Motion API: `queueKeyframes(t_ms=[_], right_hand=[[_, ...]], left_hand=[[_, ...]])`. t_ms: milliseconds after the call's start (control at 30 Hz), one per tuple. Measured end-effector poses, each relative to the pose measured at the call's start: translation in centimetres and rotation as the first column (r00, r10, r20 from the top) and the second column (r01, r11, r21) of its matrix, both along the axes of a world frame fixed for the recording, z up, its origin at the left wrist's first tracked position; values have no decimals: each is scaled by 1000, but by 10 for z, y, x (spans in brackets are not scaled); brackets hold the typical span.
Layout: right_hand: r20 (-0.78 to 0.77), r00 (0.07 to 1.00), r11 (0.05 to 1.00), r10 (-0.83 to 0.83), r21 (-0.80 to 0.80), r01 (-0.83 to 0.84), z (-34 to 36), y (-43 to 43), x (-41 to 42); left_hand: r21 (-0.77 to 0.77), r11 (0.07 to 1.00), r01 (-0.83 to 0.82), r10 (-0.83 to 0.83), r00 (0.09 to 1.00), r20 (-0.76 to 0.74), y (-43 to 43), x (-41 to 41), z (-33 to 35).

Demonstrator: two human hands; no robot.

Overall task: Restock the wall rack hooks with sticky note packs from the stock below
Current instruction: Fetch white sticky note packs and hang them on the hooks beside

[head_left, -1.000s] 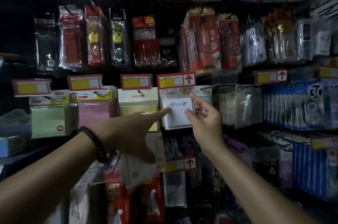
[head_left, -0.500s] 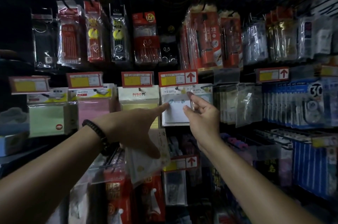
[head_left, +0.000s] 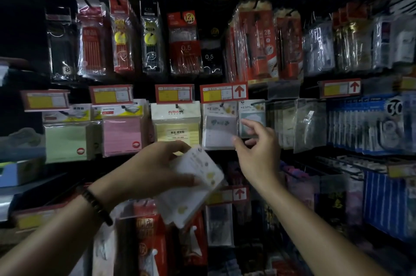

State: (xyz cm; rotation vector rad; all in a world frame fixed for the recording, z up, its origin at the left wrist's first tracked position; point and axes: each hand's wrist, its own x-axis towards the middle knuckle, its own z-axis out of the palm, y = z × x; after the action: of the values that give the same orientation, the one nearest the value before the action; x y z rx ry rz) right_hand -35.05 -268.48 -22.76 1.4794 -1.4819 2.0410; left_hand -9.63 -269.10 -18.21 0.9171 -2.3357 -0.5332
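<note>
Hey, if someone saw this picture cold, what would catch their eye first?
The two hands in the middle: the left hand grips a bundle of white packs below the hooks, while the right hand reaches up at a white pack hanging on the rack. Next, the pastel row left of it, a green pack, a pink pack and a yellow pack, under red price tags.

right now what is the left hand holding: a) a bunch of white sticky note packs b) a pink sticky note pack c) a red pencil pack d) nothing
a, the left hand grips a bunch of white sticky note packs, fingers curled round them; the pink pack hangs untouched.
</note>
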Motion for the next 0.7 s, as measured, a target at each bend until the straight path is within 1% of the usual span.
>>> queueKeyframes(t_ms=[67, 133, 167, 233, 267, 300, 367, 433, 500, 567, 633, 700], right_hand=[[-7, 999, 995, 50, -86, -50, -13, 19, 9], [35, 983, 976, 182, -128, -176, -26, 36, 21], [88, 956, 955, 279, -133, -266, -32, 44, 28], [219, 864, 891, 453, -121, -437, -43, 53, 44], [257, 818, 856, 515, -108, -505, -48, 55, 52], [270, 790, 831, 551, -94, -548, -53, 55, 58], [260, 796, 834, 546, -78, -546, -58, 56, 66], [280, 809, 853, 516, -86, -515, -57, 57, 65], [300, 813, 864, 499, -92, -496, -53, 58, 55], [296, 833, 883, 467, -103, -458, -45, 58, 43], [276, 854, 897, 441, -117, -426, -37, 55, 30], [222, 886, 913, 408, -98, -396, -32, 47, 18]], left_hand=[[75, 997, 32, -16, 980, -200, 9, 4, -9], [147, 986, 73, -15, 931, -366, 17, 1, -16], [148, 986, 76, -4, 900, -435, 21, -4, -19], [96, 995, 19, 38, 833, -552, 26, -15, -25], [74, 997, -7, 50, 795, -604, 27, -22, -28], [65, 998, -25, 61, 759, -648, 28, -28, -31], [46, 997, -62, 77, 715, -694, 24, -37, -36], [16, 996, -88, 75, 717, -693, 19, -42, -40], [-16, 995, -102, 67, 757, -650, 15, -41, -43], [-81, 991, -106, 40, 812, -583, 13, -36, -42], [-202, 969, -142, 35, 890, -454, 10, -30, -40], [-342, 928, -152, 59, 962, -266, 7, -24, -38]])
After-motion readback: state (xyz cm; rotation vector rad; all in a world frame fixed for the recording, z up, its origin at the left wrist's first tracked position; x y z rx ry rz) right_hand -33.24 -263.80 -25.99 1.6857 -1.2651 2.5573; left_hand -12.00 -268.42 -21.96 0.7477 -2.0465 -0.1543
